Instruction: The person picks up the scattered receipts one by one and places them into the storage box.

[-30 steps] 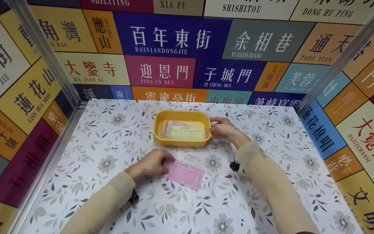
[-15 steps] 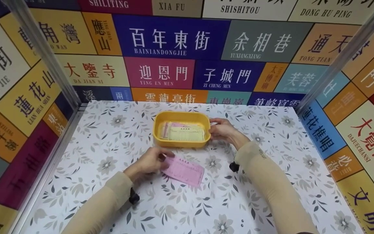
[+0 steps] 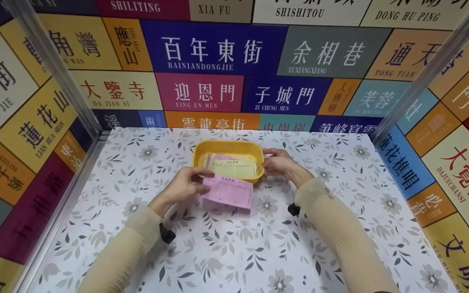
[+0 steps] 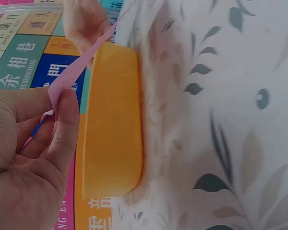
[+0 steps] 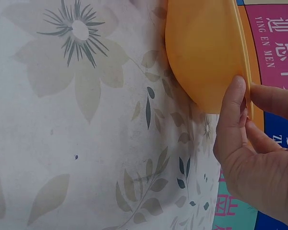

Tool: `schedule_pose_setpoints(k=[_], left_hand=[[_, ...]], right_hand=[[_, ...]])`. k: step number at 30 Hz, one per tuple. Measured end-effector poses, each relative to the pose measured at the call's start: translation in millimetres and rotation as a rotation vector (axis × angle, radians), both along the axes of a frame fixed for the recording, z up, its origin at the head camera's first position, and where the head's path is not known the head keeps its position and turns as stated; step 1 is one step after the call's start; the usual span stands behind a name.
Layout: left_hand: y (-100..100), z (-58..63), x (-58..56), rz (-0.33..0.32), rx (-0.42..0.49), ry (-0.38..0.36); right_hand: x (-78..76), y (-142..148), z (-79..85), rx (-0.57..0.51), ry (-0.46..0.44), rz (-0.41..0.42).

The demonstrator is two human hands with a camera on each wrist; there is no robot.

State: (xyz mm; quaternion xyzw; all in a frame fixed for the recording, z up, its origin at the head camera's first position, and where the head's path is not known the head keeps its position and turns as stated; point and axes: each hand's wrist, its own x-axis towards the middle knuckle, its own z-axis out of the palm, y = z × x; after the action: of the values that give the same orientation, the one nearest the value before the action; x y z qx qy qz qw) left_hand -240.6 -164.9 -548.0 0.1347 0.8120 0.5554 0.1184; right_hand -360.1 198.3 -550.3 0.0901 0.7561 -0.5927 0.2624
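A pink printed paper slip point(image 3: 228, 191) is pinched at its left end between the thumb and fingers of my left hand point(image 3: 182, 186). The slip is lifted off the table, and its upper edge overlaps the front rim of a yellow plastic box point(image 3: 228, 144) in the head view. In the left wrist view the pink slip point(image 4: 69, 76) is seen nearly edge-on. Several pale yellow and pink slips point(image 3: 234, 167) lie inside the box. My right hand point(image 3: 280, 162) grips the box's right end; in the right wrist view its thumb and fingers pinch the box rim point(image 5: 245, 57).
A white floral cloth point(image 3: 234, 252) covers the table under the box. Upright panels with coloured street-name signs point(image 3: 218, 49) enclose the back and both sides. Clear corner posts point(image 3: 61, 73) stand where the panels meet.
My left hand has raised the pink slip off the table and moved it up toward the box's front rim. The right hand keeps its grip, and the box stays in place.
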Motion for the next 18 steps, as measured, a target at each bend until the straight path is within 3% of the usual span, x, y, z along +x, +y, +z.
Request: schedule_pose_setpoints(k=[8,12,18], left_hand=[[2,10.5,-19.4,0.146,0.132,-0.084],[7,12.8,-29.6,0.222,0.146,-0.128],[19,15.0,-51.0,0.283,0.131,-0.155]], right_hand=[[-0.9,-1,-2.7,0.018,0.008,-0.006],[-1.5,-2,-3.5,0.026,0.016,0.003],[-2.8,-2,-2.3,0.022,0.018,-0.002]])
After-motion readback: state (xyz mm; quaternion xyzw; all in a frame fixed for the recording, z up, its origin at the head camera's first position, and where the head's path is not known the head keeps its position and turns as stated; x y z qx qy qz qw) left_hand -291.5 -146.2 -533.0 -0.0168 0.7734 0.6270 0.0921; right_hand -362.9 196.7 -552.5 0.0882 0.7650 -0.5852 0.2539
